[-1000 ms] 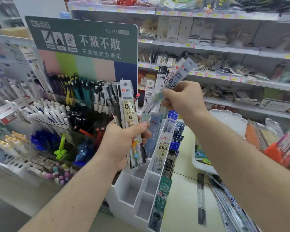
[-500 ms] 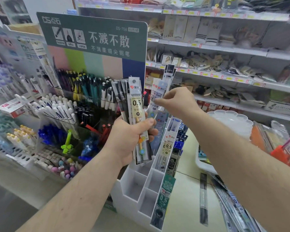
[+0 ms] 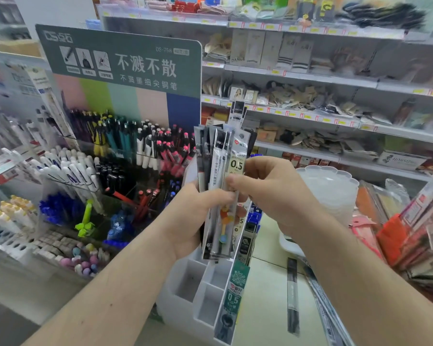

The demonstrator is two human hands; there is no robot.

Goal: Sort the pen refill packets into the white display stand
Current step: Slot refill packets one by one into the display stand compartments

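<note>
My left hand (image 3: pixel 188 221) grips an upright bundle of several pen refill packets (image 3: pixel 219 171) above the white display stand (image 3: pixel 185 283). The front packet, marked 0.5 (image 3: pixel 236 156), is pinched between the thumb and fingers of my right hand (image 3: pixel 275 196), which has come up against the bundle's right side. The stand's lower left compartments hold nothing. Its right column holds packets, among them a green 0.5 packet (image 3: pixel 234 298) at the front and blue ones (image 3: pixel 254 218) behind my hands.
A pen display with a green sign (image 3: pixel 120 63) stands to the left, full of pens. Loose refill packets (image 3: pixel 293 293) lie on the counter at right beside a white scalloped tray (image 3: pixel 328 181). Store shelves (image 3: pixel 310 76) fill the background.
My right hand, which held packets up high, lowered them towards the stand's back and came to the bundle in my left hand, now pinching its front packet. The camera shifted slightly.
</note>
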